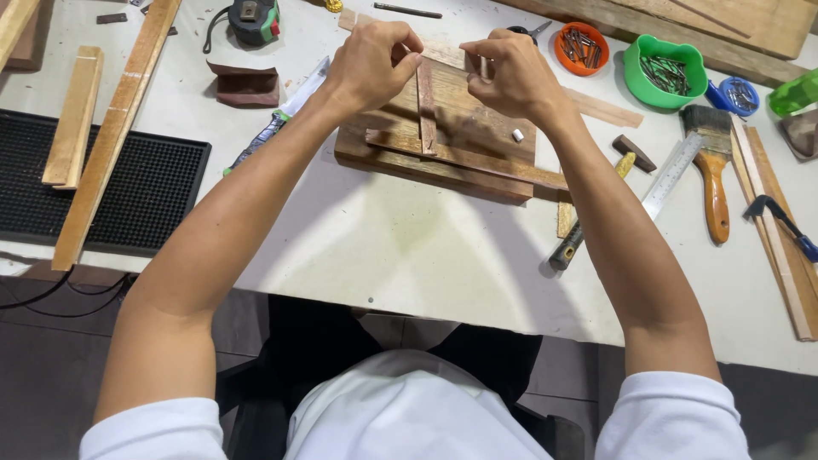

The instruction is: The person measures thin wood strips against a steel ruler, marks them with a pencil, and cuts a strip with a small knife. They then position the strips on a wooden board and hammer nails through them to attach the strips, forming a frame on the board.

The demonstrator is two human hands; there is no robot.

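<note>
**Wooden strips on a board, nails sorted in bowls**

Wood fills the middle of the pale table (409,247): a dark board (443,140) lies flat with a long strip (477,162) laid across it and a short upright strip (426,106) crossing that one. Both hands meet at the board's 12 o'clock edge. The left hand (371,64) is curled, fingertips pinched on the top end of the upright strip. The right hand (511,77) is also curled narrow, thumb and forefinger pinching something small; what it is cannot be made out. A small white piece (517,135) lies on the board just below that hand.

At 1 o'clock from the board stand three containers in a row. The orange bowl (581,48) holds a loose heap of dark nails. The green bowl (665,72), lobed at the rim, holds thinner grey nails. The small blue cup (740,94) holds a few more.

At 3 o'clock lie a steel ruler (673,175), a paintbrush (711,170) and a hammer (596,213), its handle running toward the table's near edge. At 11 o'clock sits a tape measure (254,21). At 9 o'clock, a black mat (128,196) carries long wooden battens (115,128).
</note>
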